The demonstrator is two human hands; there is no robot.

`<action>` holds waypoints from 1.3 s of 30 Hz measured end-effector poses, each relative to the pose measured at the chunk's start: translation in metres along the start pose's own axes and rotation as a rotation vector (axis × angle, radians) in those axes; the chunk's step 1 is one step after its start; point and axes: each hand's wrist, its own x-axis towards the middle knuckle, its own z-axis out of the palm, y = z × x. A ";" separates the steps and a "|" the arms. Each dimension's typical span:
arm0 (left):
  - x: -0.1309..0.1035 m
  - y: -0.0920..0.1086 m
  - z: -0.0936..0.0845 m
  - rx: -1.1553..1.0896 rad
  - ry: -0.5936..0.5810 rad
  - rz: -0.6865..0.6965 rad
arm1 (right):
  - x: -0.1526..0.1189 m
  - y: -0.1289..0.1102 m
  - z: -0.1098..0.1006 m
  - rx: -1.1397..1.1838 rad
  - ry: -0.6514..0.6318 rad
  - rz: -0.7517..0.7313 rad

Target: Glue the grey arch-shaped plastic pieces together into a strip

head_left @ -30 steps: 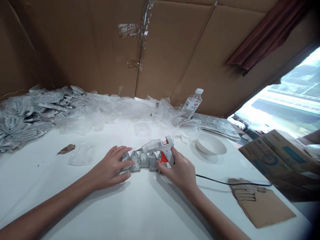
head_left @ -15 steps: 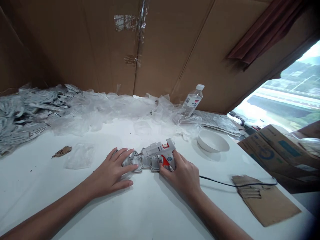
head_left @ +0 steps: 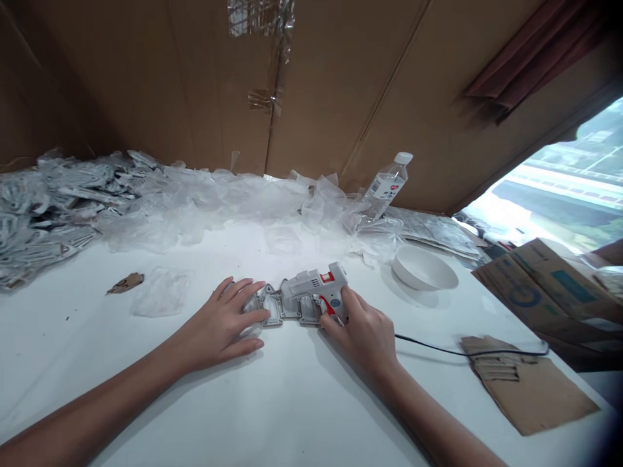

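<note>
My right hand [head_left: 367, 327] is wrapped round the handle of a white hot glue gun [head_left: 311, 284] with a red trigger. Its nozzle points left, over a row of small grey moulded pieces [head_left: 272, 307] lying on the white table [head_left: 272, 402]. My left hand [head_left: 226, 321] rests at the left end of that row, fingers spread, the fingertips touching the pieces. The gun and my fingers hide part of the row. A black cord [head_left: 438, 350] runs right from behind my right hand.
Grey parts [head_left: 53, 201] and clear plastic bags [head_left: 219, 201] are heaped along the cardboard wall [head_left: 185, 84]. A bottle [head_left: 387, 187] and a white bowl [head_left: 423, 267] stand at the back right. A cardboard piece [head_left: 535, 389] lies beneath the cord; a flat bag [head_left: 163, 292] lies left.
The camera view has shifted slightly, so the scene sits a little higher and farther right. Both hands keep their places, with the glue gun still held over the grey pieces.
</note>
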 end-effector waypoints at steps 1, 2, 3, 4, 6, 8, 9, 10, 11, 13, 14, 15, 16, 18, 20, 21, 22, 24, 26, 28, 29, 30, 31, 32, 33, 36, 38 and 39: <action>0.000 0.000 0.000 0.000 0.000 -0.001 | 0.000 0.000 0.000 -0.002 -0.003 0.005; 0.000 0.000 -0.001 0.000 -0.001 -0.002 | 0.000 -0.001 0.000 -0.003 -0.006 0.006; 0.000 0.000 -0.001 0.001 -0.003 -0.003 | 0.000 -0.001 0.000 -0.002 -0.009 0.006; 0.000 0.000 -0.001 0.003 -0.005 -0.004 | 0.000 -0.001 0.000 -0.002 -0.009 0.006; 0.001 -0.001 -0.001 0.007 -0.013 -0.006 | 0.000 -0.002 0.000 -0.003 -0.005 0.010; 0.001 -0.001 -0.001 0.012 -0.021 -0.007 | -0.001 -0.002 0.000 -0.003 -0.002 0.013; 0.001 -0.001 0.000 0.015 -0.025 -0.007 | -0.001 -0.002 0.000 -0.003 -0.001 0.015; 0.001 -0.001 0.000 0.018 -0.029 -0.006 | -0.001 -0.002 0.001 -0.003 -0.001 0.016; 0.001 -0.001 0.000 0.021 -0.033 -0.006 | -0.001 -0.002 0.001 -0.003 -0.001 0.017; 0.001 -0.001 0.001 0.028 -0.038 -0.007 | 0.000 -0.002 0.002 -0.006 0.000 0.026; 0.001 -0.001 0.001 0.031 -0.041 -0.008 | 0.000 -0.002 0.002 -0.008 0.001 0.032; 0.001 -0.002 0.001 0.033 -0.042 -0.010 | 0.000 -0.003 0.002 -0.011 0.004 0.037; 0.001 -0.002 0.001 0.035 -0.043 -0.011 | 0.001 -0.003 0.002 -0.013 0.008 0.043; 0.000 -0.002 0.001 0.036 -0.043 -0.011 | 0.001 -0.004 0.001 -0.018 0.012 0.052; 0.000 -0.002 0.001 0.036 -0.038 -0.011 | 0.001 -0.004 0.000 -0.022 0.011 0.060; 0.000 -0.002 0.001 0.035 -0.036 -0.008 | 0.001 -0.004 0.000 -0.024 0.012 0.061; -0.001 -0.002 0.001 0.035 -0.034 -0.006 | 0.000 -0.004 -0.001 -0.025 0.013 0.062; -0.001 -0.002 0.001 0.035 -0.035 -0.005 | 0.001 -0.004 -0.001 -0.024 0.011 0.060; -0.001 -0.002 0.002 0.039 -0.033 -0.006 | 0.001 -0.004 0.000 -0.021 0.003 0.059; 0.000 -0.002 0.002 0.042 -0.024 -0.008 | 0.001 -0.004 0.000 -0.021 0.001 0.058; 0.000 -0.002 0.002 0.042 -0.020 -0.007 | 0.002 -0.004 0.001 -0.019 0.006 0.056; 0.000 -0.002 0.003 0.041 -0.018 -0.007 | 0.002 -0.003 0.000 -0.018 0.011 0.053; 0.001 -0.003 0.003 0.039 -0.017 -0.008 | 0.002 -0.003 0.000 -0.016 0.015 0.046; 0.001 -0.003 0.003 0.036 -0.017 -0.008 | 0.003 -0.002 -0.001 -0.014 0.019 0.039; 0.001 -0.003 0.003 0.032 -0.018 -0.008 | 0.004 -0.001 -0.002 -0.010 0.021 0.034; 0.000 -0.003 0.002 0.024 -0.016 -0.009 | 0.006 0.003 -0.005 0.025 0.001 0.059; 0.000 -0.003 0.003 0.022 -0.011 -0.008 | 0.008 0.006 -0.006 0.057 -0.028 0.107; -0.001 -0.003 0.003 0.021 -0.008 -0.007 | 0.009 0.008 -0.007 0.070 -0.049 0.134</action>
